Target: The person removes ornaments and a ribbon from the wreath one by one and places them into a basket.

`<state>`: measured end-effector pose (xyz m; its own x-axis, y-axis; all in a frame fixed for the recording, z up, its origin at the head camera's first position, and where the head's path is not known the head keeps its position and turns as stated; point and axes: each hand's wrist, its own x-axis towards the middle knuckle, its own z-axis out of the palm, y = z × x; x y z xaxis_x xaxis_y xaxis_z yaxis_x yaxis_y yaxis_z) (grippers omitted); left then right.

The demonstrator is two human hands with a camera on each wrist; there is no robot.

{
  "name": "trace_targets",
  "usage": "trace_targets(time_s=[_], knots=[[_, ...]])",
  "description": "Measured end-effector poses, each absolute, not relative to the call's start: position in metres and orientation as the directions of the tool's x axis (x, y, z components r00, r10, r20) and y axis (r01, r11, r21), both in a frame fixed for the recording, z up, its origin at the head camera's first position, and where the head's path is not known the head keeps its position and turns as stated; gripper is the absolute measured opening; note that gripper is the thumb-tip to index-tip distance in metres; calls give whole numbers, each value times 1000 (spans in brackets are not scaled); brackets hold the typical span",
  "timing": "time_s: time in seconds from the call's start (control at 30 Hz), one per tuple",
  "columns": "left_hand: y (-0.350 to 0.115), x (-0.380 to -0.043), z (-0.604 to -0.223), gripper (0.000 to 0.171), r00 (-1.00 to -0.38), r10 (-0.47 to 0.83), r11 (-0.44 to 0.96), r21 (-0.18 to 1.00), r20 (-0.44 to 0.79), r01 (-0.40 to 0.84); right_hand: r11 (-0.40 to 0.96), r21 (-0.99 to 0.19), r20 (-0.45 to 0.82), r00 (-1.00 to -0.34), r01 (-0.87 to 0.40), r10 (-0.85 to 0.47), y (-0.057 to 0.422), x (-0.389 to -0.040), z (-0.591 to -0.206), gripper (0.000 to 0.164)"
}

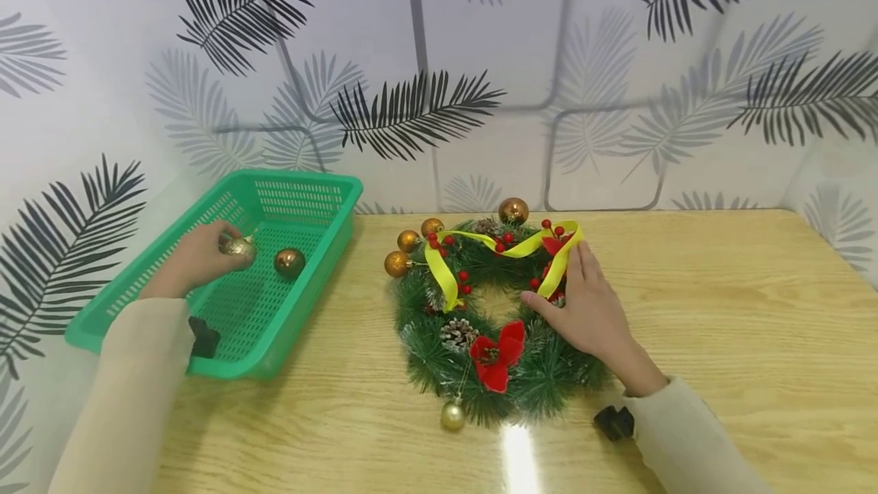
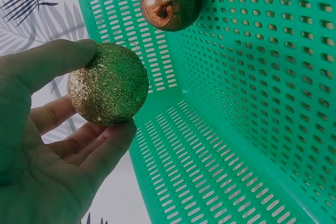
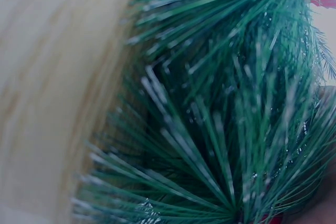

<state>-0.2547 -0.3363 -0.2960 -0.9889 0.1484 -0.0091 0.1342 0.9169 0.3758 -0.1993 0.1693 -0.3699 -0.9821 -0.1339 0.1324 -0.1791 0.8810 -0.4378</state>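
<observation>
My left hand [image 1: 206, 254] pinches a glittery gold Christmas ball [image 2: 108, 84] between thumb and fingers, over the green plastic basket [image 1: 346, 208]. A shiny copper ball [image 1: 289, 263] lies inside that basket. On the table, a green pine wreath [image 1: 425, 349] carries a yellow ribbon [image 1: 442, 273], red berries, a red flower [image 1: 498, 357] and pinecones [image 1: 458, 334]. With fingers extended, my right hand [image 1: 590, 311] rests on the wreath's right side, fingertips at the ribbon. In the right wrist view, pine needles [image 3: 220, 103] fill most of the picture.
Several orange balls [image 1: 408, 241] sit at the wreath's upper left, with a copper ball [image 1: 514, 211] at its top. Near the front hangs a small gold ball [image 1: 453, 415]. A patterned wall [image 1: 480, 36] rises behind the wooden table [image 1: 720, 311].
</observation>
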Motion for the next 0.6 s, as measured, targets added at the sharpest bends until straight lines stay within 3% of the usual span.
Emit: trace_targets(time_s=[0.6], knots=[[-330, -257, -289, 56, -987, 152, 933, 337, -46, 128, 881, -439, 112, -984, -176, -141, 169, -199, -365, 106]])
